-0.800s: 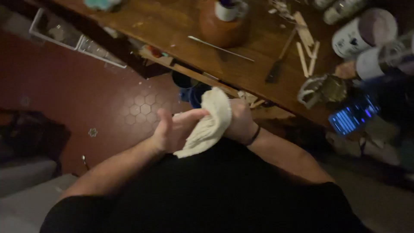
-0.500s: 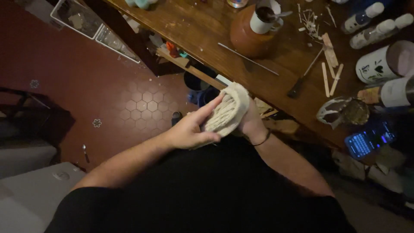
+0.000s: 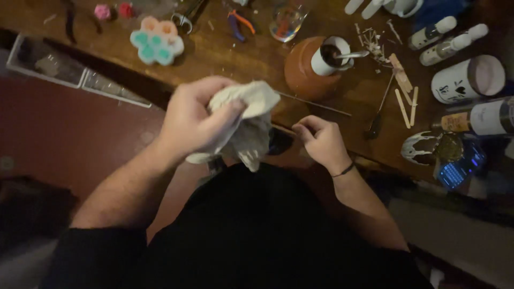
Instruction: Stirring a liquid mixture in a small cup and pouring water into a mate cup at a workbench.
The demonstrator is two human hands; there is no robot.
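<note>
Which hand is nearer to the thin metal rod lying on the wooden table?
Right. The right hand is curled just below the metal rod, close to it. The left hand is farther left, gripping a white cloth.

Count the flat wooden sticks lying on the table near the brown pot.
3 clearly: one angled stick right of the brown pot, and two side by side below it. Small splinters above may hide more.

Two bare forearms reach forward from a dark-sleeved torso; the left hand (image 3: 195, 119) is raised, fingers and thumb curled tight in a grip; the right hand (image 3: 321, 142) sits lower and apart, loosely curled and holding nothing, a thin dark band around its wrist.
</note>
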